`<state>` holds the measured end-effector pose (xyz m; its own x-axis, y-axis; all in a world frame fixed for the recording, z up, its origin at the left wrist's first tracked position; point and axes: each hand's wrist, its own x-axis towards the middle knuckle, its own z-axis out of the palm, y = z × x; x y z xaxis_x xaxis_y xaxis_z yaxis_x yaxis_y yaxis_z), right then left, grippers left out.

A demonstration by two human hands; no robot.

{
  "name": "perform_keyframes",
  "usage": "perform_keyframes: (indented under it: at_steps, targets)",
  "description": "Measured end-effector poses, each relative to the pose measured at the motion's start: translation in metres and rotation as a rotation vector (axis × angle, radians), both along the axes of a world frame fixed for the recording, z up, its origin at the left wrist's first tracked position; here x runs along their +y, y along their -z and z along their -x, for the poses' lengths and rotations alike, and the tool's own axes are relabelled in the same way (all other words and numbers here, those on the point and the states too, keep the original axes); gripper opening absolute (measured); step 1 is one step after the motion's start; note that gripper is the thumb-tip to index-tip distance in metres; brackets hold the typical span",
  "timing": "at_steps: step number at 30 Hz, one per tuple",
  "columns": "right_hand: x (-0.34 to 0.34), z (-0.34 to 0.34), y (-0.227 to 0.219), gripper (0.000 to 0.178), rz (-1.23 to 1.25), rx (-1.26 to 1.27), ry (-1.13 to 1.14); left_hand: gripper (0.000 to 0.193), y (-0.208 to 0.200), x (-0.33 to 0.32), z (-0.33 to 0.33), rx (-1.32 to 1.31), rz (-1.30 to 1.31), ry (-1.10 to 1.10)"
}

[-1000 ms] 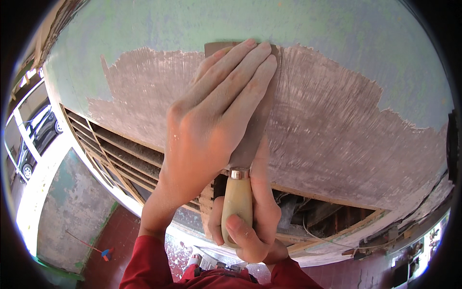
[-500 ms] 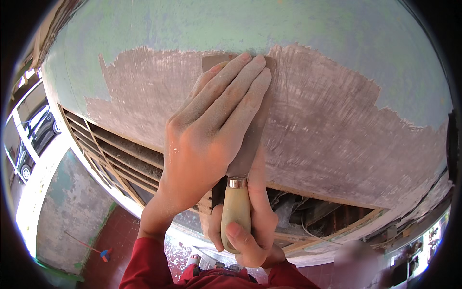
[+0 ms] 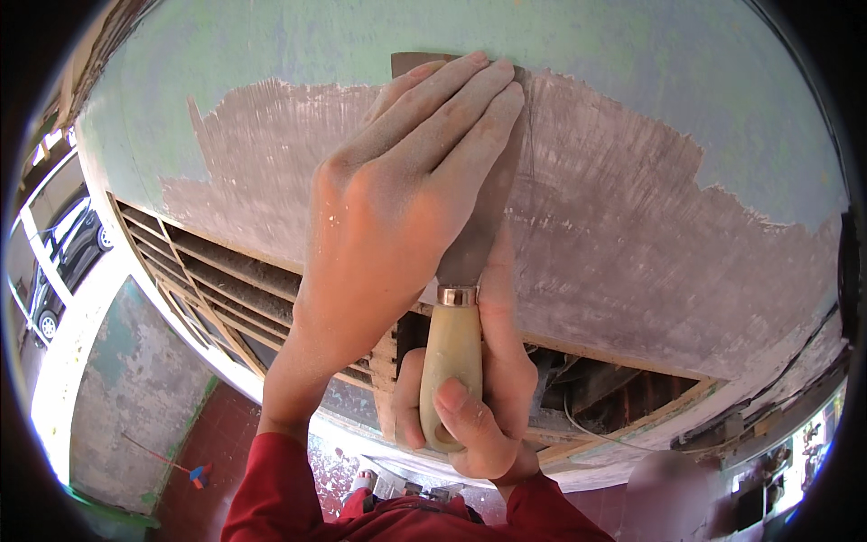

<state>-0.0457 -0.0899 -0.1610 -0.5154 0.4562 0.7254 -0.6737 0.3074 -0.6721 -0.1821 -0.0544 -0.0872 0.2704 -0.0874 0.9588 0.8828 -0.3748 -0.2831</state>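
Observation:
My right hand is wrapped round the pale wooden handle of a wide metal scraper, thumb on the handle's lower end. Dusty and stretched out, the fingers of my left hand lie flat over the blade and press it; they hold nothing themselves. Part of the blade is hidden beneath them. The blade's broad edge lies against the wall, on green paint just above the upper border of a bare grey-brown patch. Its ragged outline shows on both sides of the blade.
Below the patch, a slatted wooden vent is at left and a dark framed opening with a loose wire at right. Red floor tiles bear a blue-and-red object. A dark car stands outside at far left.
Both hands and the scraper have moved up the wall and slightly right. The blade's edge has passed from the patch's upper border onto the green paint.

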Motion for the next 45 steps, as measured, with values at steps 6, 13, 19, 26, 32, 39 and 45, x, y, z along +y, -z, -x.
perform_keyframes:
  at_steps: [6, 13, 19, 26, 32, 39, 45]
  targets:
    - [-0.005, -0.005, 0.005, 0.089, 0.025, 0.001, 0.065, 0.039, 0.008, 0.002, -0.003, 0.006, 0.02, 0.004]
    - [-0.003, -0.003, 0.006, 0.089, 0.001, 0.027, 0.035, 0.038, 0.013, 0.0, -0.003, -0.001, 0.048, -0.011]
    - [0.002, -0.002, -0.005, 0.087, -0.029, -0.024, 0.037, 0.038, 0.0, 0.001, 0.0, -0.006, 0.039, 0.032]
    - [0.001, 0.001, 0.004, 0.087, 0.004, -0.035, 0.076, 0.036, 0.007, 0.002, -0.001, -0.042, 0.035, 0.027]
    - [-0.003, -0.003, 0.01, 0.084, 0.003, -0.026, 0.066, 0.037, 0.011, 0.003, -0.001, -0.017, 0.032, 0.012]
    - [-0.003, -0.008, 0.003, 0.088, 0.042, -0.035, 0.022, 0.037, 0.003, 0.002, -0.002, -0.063, 0.036, -0.018]
    - [-0.005, -0.016, 0.038, 0.09, -0.071, -0.094, 0.214, 0.04, 0.025, 0.0, -0.014, -0.092, 0.124, -0.04]
